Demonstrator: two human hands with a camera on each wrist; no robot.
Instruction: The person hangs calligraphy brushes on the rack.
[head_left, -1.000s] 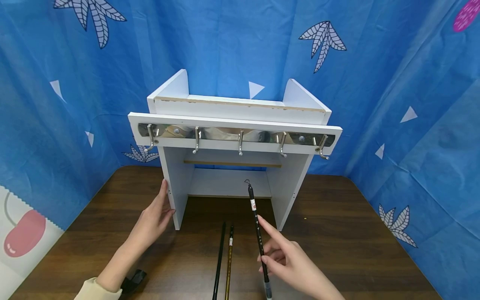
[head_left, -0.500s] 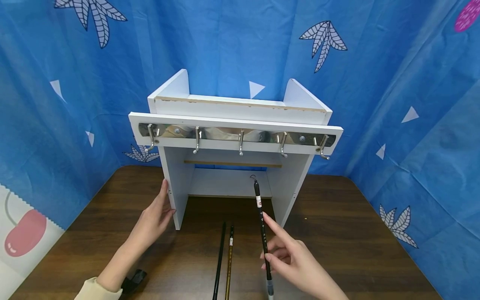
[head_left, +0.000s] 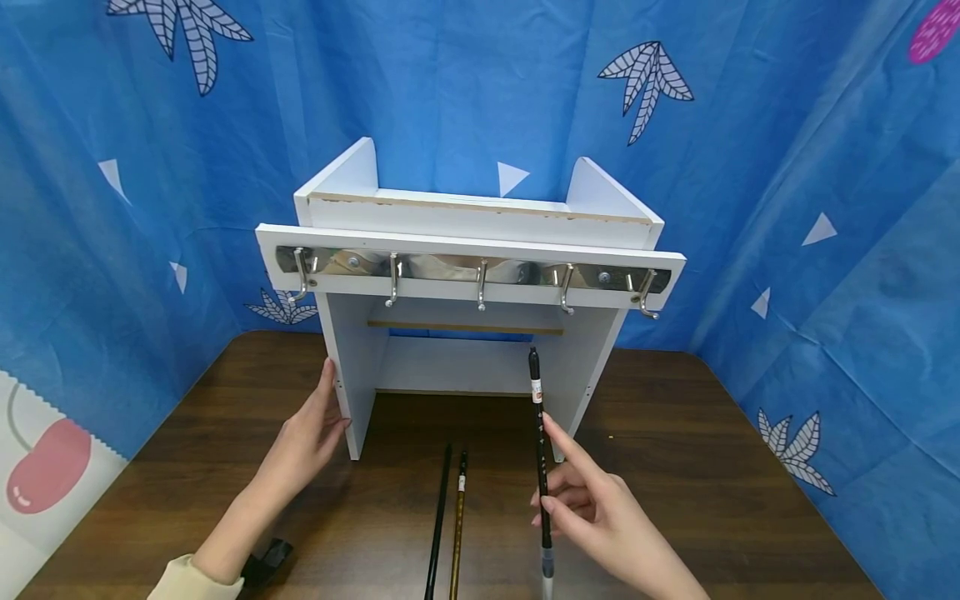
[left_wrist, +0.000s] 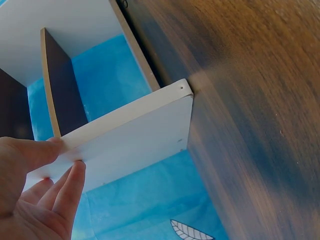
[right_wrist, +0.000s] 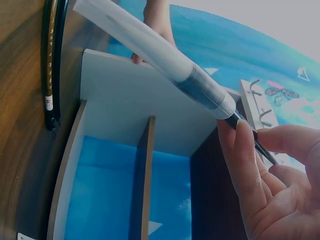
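My right hand [head_left: 592, 504] pinches a black calligraphy brush [head_left: 541, 442] between thumb and fingers, index finger extended along it. The brush stands nearly upright before the shelf, its clear-capped bristle end [right_wrist: 145, 45] down towards me. My left hand [head_left: 303, 433] holds the front edge of the left side panel [left_wrist: 135, 130] of a white shelf unit [head_left: 472, 221], thumb on the edge and fingers against the outer face. Several metal hooks [head_left: 481, 285] line the shelf's front rail. Two more brushes, one black [head_left: 439, 521] and one brown-gold [head_left: 458, 525], lie on the table.
The shelf stands on a dark wooden table [head_left: 675, 467]. Behind and beside it hangs a blue patterned curtain [head_left: 465, 83]. A small black object [head_left: 266, 560] lies near my left forearm.
My right hand has moved the brush rightward, and it now stands more upright. The loop at its top end, visible earlier, can no longer be made out. The left hand has stayed put.
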